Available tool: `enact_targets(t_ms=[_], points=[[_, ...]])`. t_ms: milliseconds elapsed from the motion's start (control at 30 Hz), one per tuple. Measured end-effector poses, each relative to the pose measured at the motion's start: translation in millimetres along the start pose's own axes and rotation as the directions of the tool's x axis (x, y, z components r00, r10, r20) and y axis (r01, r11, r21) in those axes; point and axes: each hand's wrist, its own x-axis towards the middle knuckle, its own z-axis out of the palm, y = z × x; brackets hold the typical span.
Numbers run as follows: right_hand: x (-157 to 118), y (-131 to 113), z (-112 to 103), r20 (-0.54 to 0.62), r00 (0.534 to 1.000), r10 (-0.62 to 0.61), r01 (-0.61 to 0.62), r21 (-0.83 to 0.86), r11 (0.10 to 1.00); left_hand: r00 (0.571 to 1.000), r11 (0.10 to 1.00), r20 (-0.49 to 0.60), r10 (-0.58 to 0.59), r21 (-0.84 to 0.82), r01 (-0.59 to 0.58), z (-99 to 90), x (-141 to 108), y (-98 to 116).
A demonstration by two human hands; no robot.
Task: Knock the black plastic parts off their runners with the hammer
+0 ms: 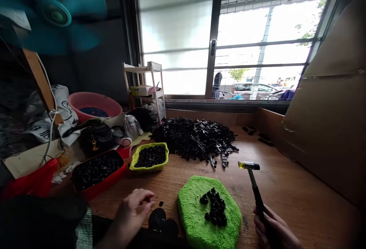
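My right hand (273, 228) is wrapped round the dark handle of a small hammer (254, 188). The hammer stands head up, with a clear yellow face on one end and a black one on the other. My left hand (134, 211) hovers near the table's front edge with fingers loosely curled, thumb apart and nothing visible between them. Beside it lie flat black round pieces (157, 219). Between my hands sits a fuzzy green cushion (194, 203), bearing a cluster of small black knob-like parts (216, 209).
A large heap of black parts (197, 136) covers the back of the wooden table (171, 172). To the left stand a yellow-green basket (150, 169) and a red tray (98, 191), both full of small black pieces. Cardboard (328, 119) walls the right side; a fan (57, 12) spins upper left.
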Motion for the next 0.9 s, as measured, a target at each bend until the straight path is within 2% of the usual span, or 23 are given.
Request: enact_targets(t_ms=[67, 167, 267, 367, 500, 767, 900], points=[[-2.3, -2.3, 4.3, -0.009, 1.000, -0.012, 0.012, -0.014, 1.000, 0.990, 0.989, 0.095, 0.106, -0.115, -0.094, 32.9, 12.7, 30.4], [-2.5, -3.4, 6.9, -0.014, 1.000, -0.020, 0.019, -0.025, 0.999, 0.968, 0.954, 0.145, 0.204, -0.249, -0.164, 66.6, 29.0, 63.3], [-1.5, -3.6, 7.4, -0.010, 1.000, -0.020, 0.020, -0.029, 0.999, 0.941, 0.918, 0.181, 0.286, -0.332, -0.215, 87.6, 42.6, 80.7], [-1.2, -4.1, 7.3, -0.004, 1.000, -0.018, 0.018, -0.022, 1.000, 0.908, 0.917, 0.255, 0.332, -0.314, -0.247, 101.1, 48.8, 85.7], [0.4, -2.2, 4.1, 0.001, 1.000, -0.009, 0.009, 0.004, 1.000, 0.906, 0.933, 0.286, 0.312, -0.273, -0.234, 105.2, 42.0, 80.1], [6.9, 5.3, -4.1, 0.042, 0.999, 0.014, -0.017, 0.069, 0.997, 0.910, 0.926, 0.338, 0.239, -0.362, -0.108, 83.4, 21.6, 58.7], [6.4, 1.6, 0.1, 0.046, 0.999, 0.013, -0.017, 0.076, 0.997, 0.913, 0.912, 0.317, 0.256, -0.391, -0.120, 82.5, 22.7, 59.4]])
